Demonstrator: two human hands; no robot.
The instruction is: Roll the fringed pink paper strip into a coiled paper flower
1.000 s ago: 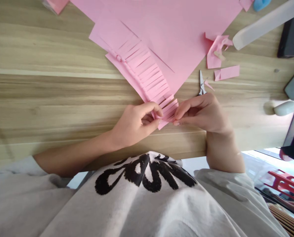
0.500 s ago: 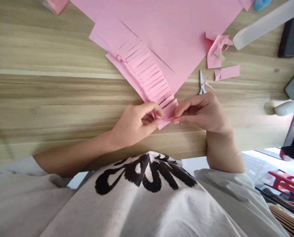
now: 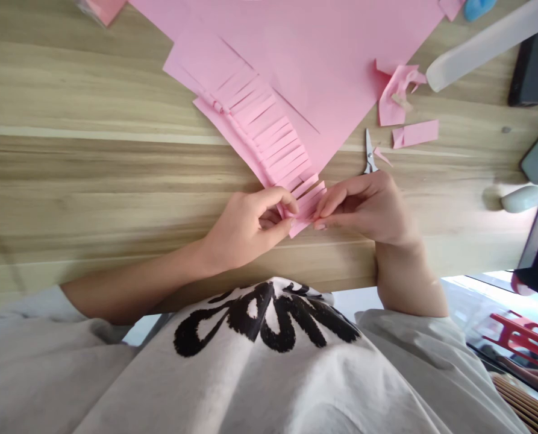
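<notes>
Pinching fringed pink paper in a closed grip are the left hand and, apparently, right hand.

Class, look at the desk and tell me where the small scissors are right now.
In the head view, the scissors lie right of centre on the wooden table, just beyond the right hand, beside a pink paper sliver.

Tabletop: pale wood, brown grain running side to side. Pale, bright surface below its near edge. Lower right, a glossy reflective area, blown out by light; red slotted plastic rack on it, row of brown slats at the corner. Soft glare on the wood, right side.
</notes>
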